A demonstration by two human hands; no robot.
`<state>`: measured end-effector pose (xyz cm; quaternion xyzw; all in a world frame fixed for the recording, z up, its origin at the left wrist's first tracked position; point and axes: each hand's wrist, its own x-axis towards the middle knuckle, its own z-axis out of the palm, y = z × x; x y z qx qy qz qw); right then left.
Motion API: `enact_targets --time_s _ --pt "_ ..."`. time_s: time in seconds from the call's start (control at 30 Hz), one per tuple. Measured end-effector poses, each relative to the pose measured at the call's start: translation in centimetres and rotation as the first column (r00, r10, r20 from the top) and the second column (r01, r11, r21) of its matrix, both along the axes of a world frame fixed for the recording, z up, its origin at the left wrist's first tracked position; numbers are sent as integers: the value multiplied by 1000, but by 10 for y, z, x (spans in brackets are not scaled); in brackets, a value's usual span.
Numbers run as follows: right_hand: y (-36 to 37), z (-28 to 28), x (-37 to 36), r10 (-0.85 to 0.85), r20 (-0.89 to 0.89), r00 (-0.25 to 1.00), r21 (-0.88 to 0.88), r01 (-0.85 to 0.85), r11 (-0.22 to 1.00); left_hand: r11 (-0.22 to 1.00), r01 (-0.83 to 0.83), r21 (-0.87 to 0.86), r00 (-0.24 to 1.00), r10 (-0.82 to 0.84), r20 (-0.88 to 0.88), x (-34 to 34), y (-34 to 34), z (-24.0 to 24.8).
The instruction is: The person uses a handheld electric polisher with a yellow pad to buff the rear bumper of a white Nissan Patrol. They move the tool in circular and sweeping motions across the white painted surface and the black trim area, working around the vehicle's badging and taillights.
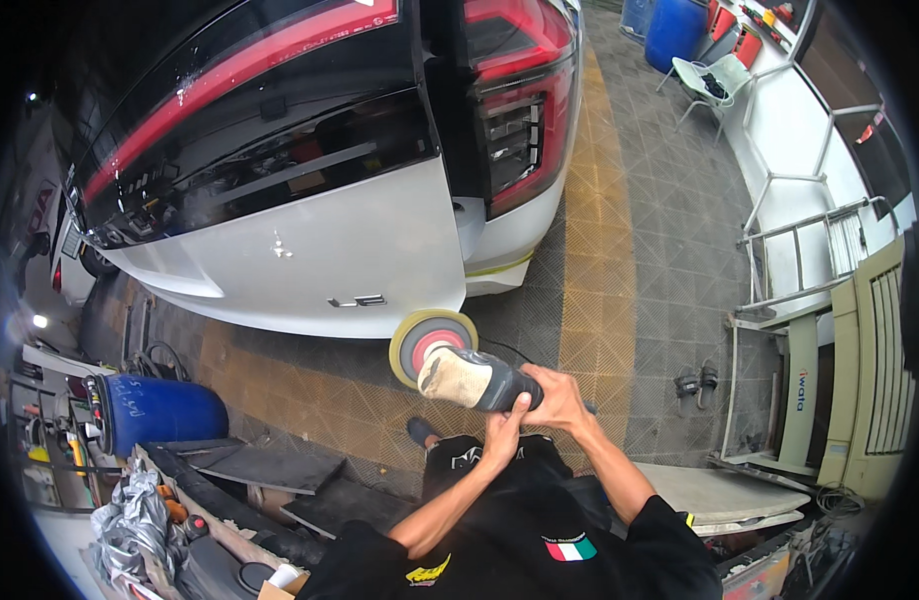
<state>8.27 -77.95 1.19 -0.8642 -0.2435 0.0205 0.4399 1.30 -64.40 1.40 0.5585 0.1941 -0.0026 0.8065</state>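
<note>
A polisher [495,385] with a pale, worn front cover and a dark rear body is held in front of me. Its round yellow pad [404,345] stands close to the lower edge of the silver tailgate [320,270]; whether they touch I cannot tell. My right hand [562,398] wraps round the rear end of the tool. My left hand [504,432] is closed at its underside, the thumb pressed on the dark body and the other fingers partly hidden. A thin black cord [505,346] shows behind the tool.
The raised tailgate's red tail light [525,110] stands above right. A blue barrel [170,412] lies to the left, near crumpled silver sheeting [135,525]. Dark panels [280,468] are at lower left. To the right are sandals [696,385], a metal frame [810,255] and a chair [713,82].
</note>
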Motion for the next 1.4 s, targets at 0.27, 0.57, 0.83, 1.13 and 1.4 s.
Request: enact_targets --time_s 0.27,0.57,0.83,1.13,1.4 --pt "94 -33 -2 -70 -113 991 424 112 899 842 10 540 997 -47 55 10 67 48" --pt "165 -70 -43 6 -435 900 675 323 663 590 115 799 990 -136 -43 2 114 57" --pt "173 -56 -43 -4 -459 888 655 341 674 566 144 812 984 -169 -57 4 126 60" --pt "175 -48 -30 12 -413 911 654 287 700 589 152 793 980 -196 -42 11 130 72" --pt "133 -39 -38 -65 -274 960 443 186 877 768 132 627 990 -133 -46 -17 120 21"
